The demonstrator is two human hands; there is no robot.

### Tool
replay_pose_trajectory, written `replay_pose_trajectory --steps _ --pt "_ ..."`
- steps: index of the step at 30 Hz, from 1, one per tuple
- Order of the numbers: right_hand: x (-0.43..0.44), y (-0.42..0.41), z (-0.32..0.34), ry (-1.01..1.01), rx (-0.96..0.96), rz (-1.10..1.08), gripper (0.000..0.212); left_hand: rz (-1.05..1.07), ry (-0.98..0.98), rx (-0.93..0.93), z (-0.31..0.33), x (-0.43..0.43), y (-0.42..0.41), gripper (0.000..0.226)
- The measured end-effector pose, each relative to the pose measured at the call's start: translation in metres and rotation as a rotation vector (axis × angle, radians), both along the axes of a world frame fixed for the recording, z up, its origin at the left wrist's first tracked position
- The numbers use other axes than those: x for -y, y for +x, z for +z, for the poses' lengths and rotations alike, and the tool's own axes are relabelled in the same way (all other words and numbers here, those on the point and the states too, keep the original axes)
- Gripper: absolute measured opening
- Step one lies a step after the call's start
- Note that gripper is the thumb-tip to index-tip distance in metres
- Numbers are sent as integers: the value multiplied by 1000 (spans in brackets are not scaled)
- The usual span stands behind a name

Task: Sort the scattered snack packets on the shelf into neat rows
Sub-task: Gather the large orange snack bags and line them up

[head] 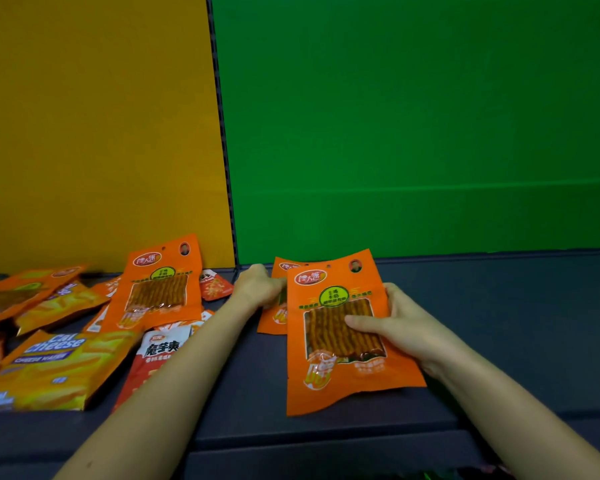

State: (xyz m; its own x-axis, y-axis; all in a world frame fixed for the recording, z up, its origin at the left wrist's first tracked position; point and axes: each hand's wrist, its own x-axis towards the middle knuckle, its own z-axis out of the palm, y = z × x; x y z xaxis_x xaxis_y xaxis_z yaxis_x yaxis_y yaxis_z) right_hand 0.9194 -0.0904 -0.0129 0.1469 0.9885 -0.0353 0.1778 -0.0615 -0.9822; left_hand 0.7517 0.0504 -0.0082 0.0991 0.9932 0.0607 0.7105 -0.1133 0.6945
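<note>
The front orange packet (343, 334) lies flat on the dark shelf (499, 323), in the middle of the scene and under the green back panel (413, 133). The right hand (406, 327) holds it by its right edge, with the thumb across the clear window, probably to slide it straight. It partly covers a second orange packet (274, 317) of the same kind, just behind and to the left. The left hand (257, 285) curls its fingers on this one, I think to keep it still while the two are lined up as the start of a row.

The white writing in the red oval on these packets is too blurred to read. On the left, before the yellow panel (101, 133), the unsorted heap waits. A third orange packet (160, 285) leans there, a yellow bag (56, 365) shows "Cal Cheese", and a red and white packet (160, 351) reads "魔芋爽".
</note>
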Motion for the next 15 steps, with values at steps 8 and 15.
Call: replay_pose_trajectory --steps 8,15 --pt "6 -29 -11 23 148 -48 42 -51 221 -191 19 11 -37 21" --pt "18 -41 -7 33 794 -146 77 -8 428 -374 20 38 -77 20"
